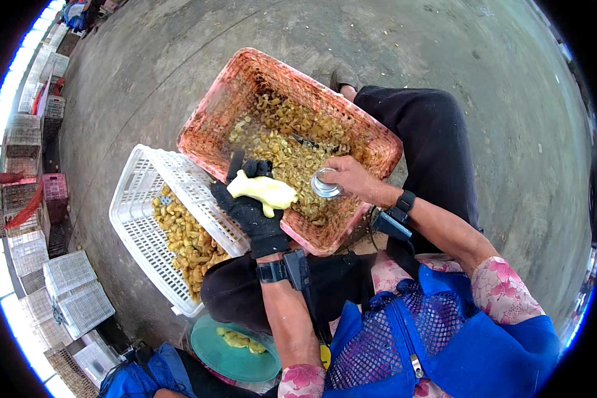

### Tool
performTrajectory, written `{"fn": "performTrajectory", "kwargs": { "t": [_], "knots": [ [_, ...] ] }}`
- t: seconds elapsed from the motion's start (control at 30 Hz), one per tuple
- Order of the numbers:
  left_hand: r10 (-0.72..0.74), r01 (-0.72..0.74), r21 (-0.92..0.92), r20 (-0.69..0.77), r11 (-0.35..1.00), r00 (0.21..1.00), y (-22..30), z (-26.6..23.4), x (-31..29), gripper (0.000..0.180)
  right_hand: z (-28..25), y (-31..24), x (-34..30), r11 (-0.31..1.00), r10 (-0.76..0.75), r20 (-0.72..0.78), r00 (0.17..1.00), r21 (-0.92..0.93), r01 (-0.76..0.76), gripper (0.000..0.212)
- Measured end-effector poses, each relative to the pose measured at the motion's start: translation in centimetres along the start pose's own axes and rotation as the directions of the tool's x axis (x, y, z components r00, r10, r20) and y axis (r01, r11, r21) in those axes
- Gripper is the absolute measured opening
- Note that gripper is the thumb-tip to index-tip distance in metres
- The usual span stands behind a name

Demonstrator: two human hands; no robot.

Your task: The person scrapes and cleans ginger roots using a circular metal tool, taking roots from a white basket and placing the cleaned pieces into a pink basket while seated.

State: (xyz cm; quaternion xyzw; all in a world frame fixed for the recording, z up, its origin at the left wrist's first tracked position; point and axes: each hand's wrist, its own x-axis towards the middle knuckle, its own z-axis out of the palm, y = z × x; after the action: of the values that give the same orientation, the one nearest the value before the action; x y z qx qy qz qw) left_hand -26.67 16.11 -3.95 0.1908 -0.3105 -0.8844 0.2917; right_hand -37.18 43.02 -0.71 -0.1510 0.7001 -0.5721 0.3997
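My left hand (255, 215), in a black glove, holds a pale yellow, peeled ginger root (264, 190) across its palm, with the index finger pointing away. Bare, my right hand (353, 177) grips a round, shiny metal lid-like piece (326, 184) by its edge, a short way right of the ginger and apart from it. Both hands are over the near side of a pink plastic crate (209, 109). Brown and yellowish peelings (292, 156) cover that crate's bottom, and a dark narrow tool (304, 140) lies among them.
A white basket (129, 222) at the left holds unpeeled ginger (186, 245), a second white basket (192, 189) tilted over it. Near my left forearm, a green basin (209, 355) holds peeled pieces (240, 340). Stacked crates (76, 285) line the left; another person's blue garment (146, 375) shows below.
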Motion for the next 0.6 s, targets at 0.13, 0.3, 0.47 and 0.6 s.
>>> {"fn": "performTrajectory", "kwargs": {
  "t": [0.13,0.3,0.47,0.6],
  "knots": [
    [0.037,-0.028,0.215,-0.038,0.976,0.999,0.1,3.1,-2.6,0.032,1.9,-4.3,-1.2,0.983,-0.009,-0.057,0.998,0.182,0.019,0.023],
    [0.112,-0.143,0.462,0.094,0.875,0.989,0.9,6.6,-4.1,0.035,4.7,-7.5,-1.4,0.978,-0.208,-0.129,0.97,0.007,0.211,0.028],
    [0.141,-0.167,0.578,0.09,0.799,0.986,1.4,8.3,-4.9,0.038,5.9,-8.3,-0.5,0.895,-0.389,-0.193,0.901,-0.309,0.32,0.026],
    [0.159,-0.125,0.434,-0.042,0.892,0.986,1.2,7.0,-5.1,0.037,5.2,-7.1,-0.7,0.822,-0.445,-0.112,0.888,-0.445,0.356,0.029]
  ]
}}
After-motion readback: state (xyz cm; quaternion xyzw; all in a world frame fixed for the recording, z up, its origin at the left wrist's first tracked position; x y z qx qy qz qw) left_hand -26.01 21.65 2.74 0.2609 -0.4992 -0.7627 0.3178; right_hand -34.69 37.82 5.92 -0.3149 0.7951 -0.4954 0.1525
